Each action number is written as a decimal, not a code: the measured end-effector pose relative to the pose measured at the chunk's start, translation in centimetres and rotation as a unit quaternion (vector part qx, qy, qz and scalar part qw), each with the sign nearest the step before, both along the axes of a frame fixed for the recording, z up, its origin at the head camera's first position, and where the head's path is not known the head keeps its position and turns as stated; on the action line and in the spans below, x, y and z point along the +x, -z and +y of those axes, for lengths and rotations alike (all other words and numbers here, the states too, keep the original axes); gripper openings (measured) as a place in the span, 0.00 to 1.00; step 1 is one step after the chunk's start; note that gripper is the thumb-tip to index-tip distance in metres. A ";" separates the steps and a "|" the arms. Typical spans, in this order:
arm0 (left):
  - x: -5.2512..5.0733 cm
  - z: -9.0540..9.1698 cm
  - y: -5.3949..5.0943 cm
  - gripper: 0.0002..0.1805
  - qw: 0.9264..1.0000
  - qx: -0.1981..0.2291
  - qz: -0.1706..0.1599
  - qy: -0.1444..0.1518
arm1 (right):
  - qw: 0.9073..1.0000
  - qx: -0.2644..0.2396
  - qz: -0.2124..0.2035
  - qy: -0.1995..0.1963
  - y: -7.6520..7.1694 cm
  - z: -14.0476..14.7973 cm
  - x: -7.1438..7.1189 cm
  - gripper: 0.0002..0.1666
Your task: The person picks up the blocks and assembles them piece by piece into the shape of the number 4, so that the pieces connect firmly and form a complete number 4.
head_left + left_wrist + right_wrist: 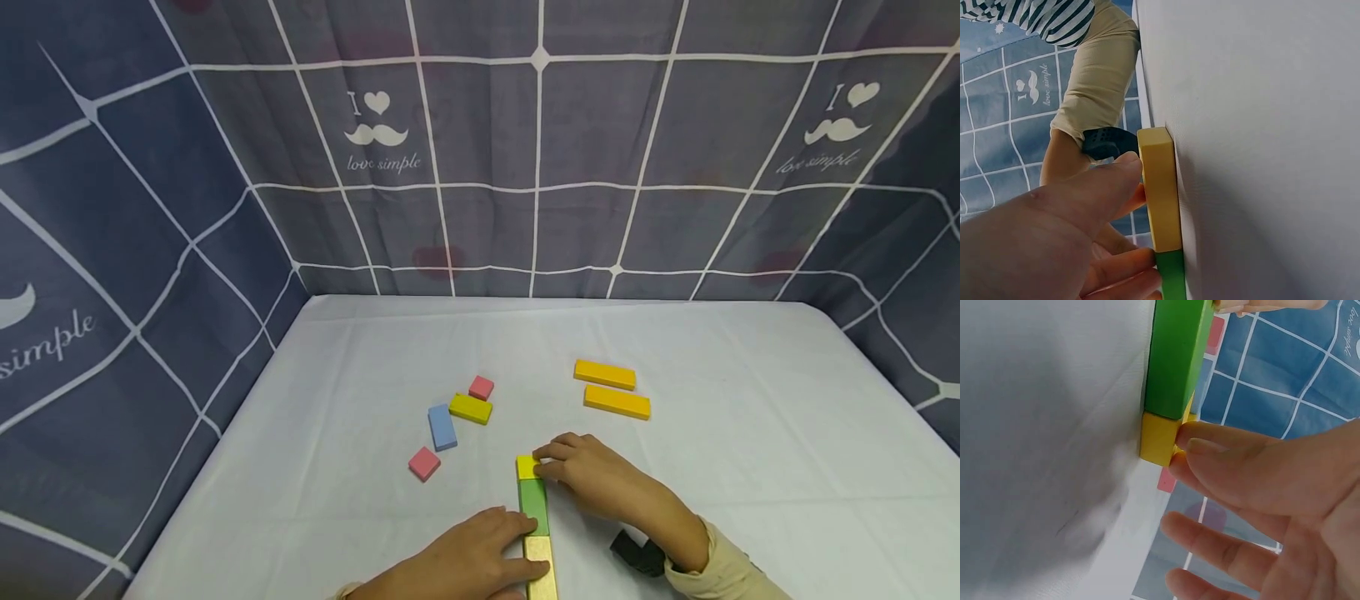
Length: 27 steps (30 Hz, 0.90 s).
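Observation:
A small yellow block [527, 467], a green block [533, 504] and a longer golden-yellow block [538, 550] lie end to end in a line on the white cloth. My right hand [600, 479] touches the small yellow block with thumb and index fingertips; its other fingers [1219, 550] stretch out away from the block. From the left, my left hand [468, 554] rests on the line, a fingertip on the green block and the thumb on the golden-yellow one. In the left wrist view, that thumb [1125, 161] lies near the golden-yellow block's end.
Left of the line lie a blue block [442, 427], an olive-yellow block [471, 408] and two pink blocks, one nearer [424, 464] and one farther [481, 387]. Two orange-yellow bars [617, 402] lie at the right. A grid-patterned curtain [480, 225] borders the white cloth [337, 467].

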State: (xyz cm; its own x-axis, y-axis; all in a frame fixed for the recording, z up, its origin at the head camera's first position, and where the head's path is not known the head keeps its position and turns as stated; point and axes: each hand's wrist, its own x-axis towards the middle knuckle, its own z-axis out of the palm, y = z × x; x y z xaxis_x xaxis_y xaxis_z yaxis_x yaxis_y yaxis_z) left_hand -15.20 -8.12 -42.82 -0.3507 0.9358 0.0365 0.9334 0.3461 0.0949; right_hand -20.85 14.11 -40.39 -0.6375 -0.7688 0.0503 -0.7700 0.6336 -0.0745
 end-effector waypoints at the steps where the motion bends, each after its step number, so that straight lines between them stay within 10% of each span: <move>1: 0.0 0.0 0.1 0.21 1.000 0.008 0.007 0.002 | 1.000 0.001 0.000 0.000 0.0 0.0 0.0 0.15; 14: -0.1 1.0 1.0 0.14 0.990 0.108 0.084 -0.032 | 1.000 -0.005 -0.017 0.003 0.1 -0.1 0.0 0.15; 27: -0.2 1.3 1.2 0.33 0.988 0.072 0.040 -0.133 | 1.000 0.000 -0.023 0.003 0.1 0.0 0.0 0.17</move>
State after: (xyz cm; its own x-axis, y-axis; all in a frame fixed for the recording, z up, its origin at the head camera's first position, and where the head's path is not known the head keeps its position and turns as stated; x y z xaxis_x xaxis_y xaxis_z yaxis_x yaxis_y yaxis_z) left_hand -15.37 -6.78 -44.00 -0.5742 0.7939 0.2001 0.8177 0.5684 0.0913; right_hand -20.83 14.15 -40.44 -0.6436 -0.7651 0.0203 -0.7621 0.6382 -0.1094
